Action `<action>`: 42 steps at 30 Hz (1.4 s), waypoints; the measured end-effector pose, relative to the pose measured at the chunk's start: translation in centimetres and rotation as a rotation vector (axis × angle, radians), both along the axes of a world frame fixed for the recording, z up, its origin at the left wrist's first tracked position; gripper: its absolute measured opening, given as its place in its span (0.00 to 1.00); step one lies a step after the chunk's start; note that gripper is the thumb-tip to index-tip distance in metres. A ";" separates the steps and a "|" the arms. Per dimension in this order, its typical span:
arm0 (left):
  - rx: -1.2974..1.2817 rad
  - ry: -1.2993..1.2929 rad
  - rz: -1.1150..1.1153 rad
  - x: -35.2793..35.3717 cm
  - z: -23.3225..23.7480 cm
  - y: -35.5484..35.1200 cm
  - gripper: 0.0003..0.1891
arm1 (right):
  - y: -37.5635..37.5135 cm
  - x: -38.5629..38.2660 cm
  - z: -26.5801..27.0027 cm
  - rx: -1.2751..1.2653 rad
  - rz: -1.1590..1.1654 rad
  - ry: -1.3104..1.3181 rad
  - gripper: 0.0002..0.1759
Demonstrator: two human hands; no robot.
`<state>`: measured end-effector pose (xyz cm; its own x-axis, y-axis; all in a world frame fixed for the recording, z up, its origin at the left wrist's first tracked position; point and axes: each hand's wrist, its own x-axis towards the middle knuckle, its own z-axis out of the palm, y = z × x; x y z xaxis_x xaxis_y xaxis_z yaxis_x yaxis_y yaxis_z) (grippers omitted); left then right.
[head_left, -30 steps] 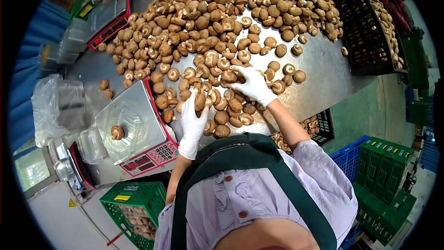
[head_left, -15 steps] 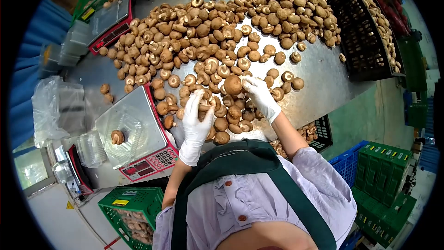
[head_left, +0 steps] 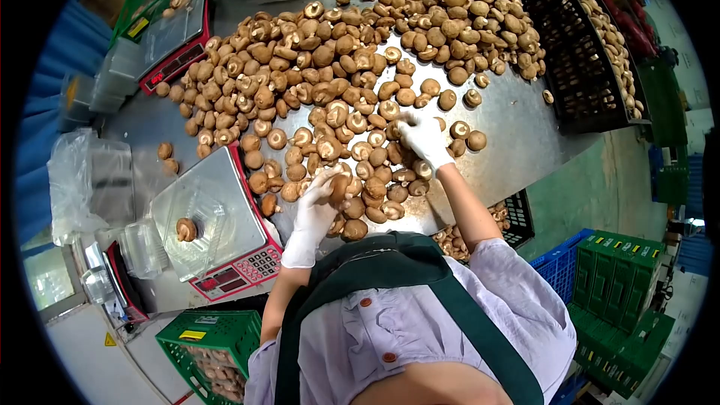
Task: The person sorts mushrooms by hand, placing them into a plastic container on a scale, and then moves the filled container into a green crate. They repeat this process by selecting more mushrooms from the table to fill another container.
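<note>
- I see the desk (head_left: 517,127) ahead, with the mushroom heap (head_left: 337,52) spread over its middle and far side.
- The near scale (head_left: 217,202) sits at the desk's left front edge, and a single mushroom (head_left: 185,229) lies on it.
- The far scale (head_left: 176,34) stands at the far left, beside the heap.
- A plastic bag (head_left: 79,180) lies left of the near scale.
- The side crate (head_left: 592,52) rests at the desk's right end, with mushrooms in it.
- The low crate (head_left: 521,214) sits under the desk's front edge.
- The floor crate (head_left: 217,345) stands below the near scale.
- The left hand (head_left: 315,206) is at the heap's near edge, just right of the near scale, with a held mushroom (head_left: 339,187) in its fingers.
- The right hand (head_left: 424,139) rests on the heap, farther in and to the right.
</note>
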<state>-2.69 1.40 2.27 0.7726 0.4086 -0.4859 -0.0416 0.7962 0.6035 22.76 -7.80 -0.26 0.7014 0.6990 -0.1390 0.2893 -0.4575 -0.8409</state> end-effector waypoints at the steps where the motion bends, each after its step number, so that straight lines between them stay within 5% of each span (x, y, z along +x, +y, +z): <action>1: 0.000 -0.004 -0.003 -0.3 0.1 -0.2 0.26 | 0.5 1.0 -0.8 0.024 0.015 -0.196 0.16; 3: -0.226 0.036 0.058 -0.5 1.0 -0.5 0.28 | 1.9 1.6 -1.2 0.031 0.020 -0.302 0.20; 4: -0.314 0.032 0.129 -0.1 2.3 -0.9 0.21 | 2.4 1.5 -0.7 -0.015 0.056 -0.391 0.22; 7: -0.246 -0.083 0.127 -0.1 -2.2 -1.0 0.13 | 3.7 1.7 -2.2 -0.078 0.039 -0.430 0.15; 9: -0.373 -0.057 0.039 -0.1 -1.9 -1.0 0.13 | 3.3 1.5 -2.3 0.224 -0.174 0.141 0.09; 11: -0.293 -0.032 0.023 0.2 -1.8 -1.5 0.17 | 2.4 1.7 -1.3 0.176 -0.154 0.331 0.10; 13: -0.248 -0.032 -0.036 0.6 -1.8 -1.5 0.20 | 0.9 0.9 0.6 0.273 -0.203 0.847 0.15; 17: -0.120 -0.101 -0.153 2.0 -0.7 -1.4 0.25 | -0.9 -1.4 4.2 0.371 -0.256 1.050 0.19; 19: -0.057 -0.046 -0.152 2.7 0.3 -1.5 0.30 | -1.4 -2.2 3.4 0.406 -0.178 0.959 0.17; 21: 0.129 -0.137 -0.200 3.5 1.4 -1.7 0.34 | -1.6 -3.7 4.2 0.243 -0.046 0.522 0.11; 32: 0.402 -0.105 0.005 5.2 -0.2 -2.7 0.32 | -2.3 -7.1 5.5 0.348 0.141 0.327 0.12; 37: 0.049 -0.052 -0.128 3.5 0.0 -1.5 0.29 | -2.7 -4.5 6.5 0.169 0.384 0.342 0.13; 42: -0.063 -0.104 -0.030 1.2 -2.0 -2.0 0.34 | -1.4 2.1 0.0 0.061 -0.107 0.048 0.10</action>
